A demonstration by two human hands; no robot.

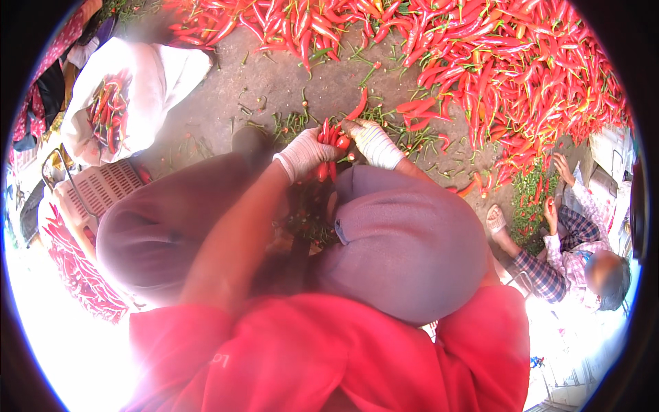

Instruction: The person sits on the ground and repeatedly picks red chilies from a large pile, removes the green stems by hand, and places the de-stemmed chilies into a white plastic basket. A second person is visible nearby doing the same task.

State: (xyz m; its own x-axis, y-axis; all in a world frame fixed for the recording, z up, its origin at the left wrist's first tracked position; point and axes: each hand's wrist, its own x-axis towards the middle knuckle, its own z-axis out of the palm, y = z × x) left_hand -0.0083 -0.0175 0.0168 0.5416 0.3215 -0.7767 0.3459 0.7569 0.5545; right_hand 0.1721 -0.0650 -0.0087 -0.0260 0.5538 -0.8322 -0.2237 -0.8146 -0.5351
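My left hand (309, 153), in a white knit glove, is closed around a small bunch of red chili peppers (325, 135) between my knees. Beside it, my right hand (377, 144) wears a pale striped glove. Its dark fingertips meet at the top of the bunch, against a single red chili (358, 105) that points away from me. The fingers partly hide where that chili ends. Green chili stems (293, 126) lie scattered on the ground beyond and around both hands. More stems and bits lie in shadow below them.
A large heap of red chilies (494, 67) spreads ahead and to the right. At left stand a white sack (149, 77) holding chilies, a plastic crate (100, 190) and another chili-filled bag (82, 273). Another person (571, 247) sits at right, hands near stems.
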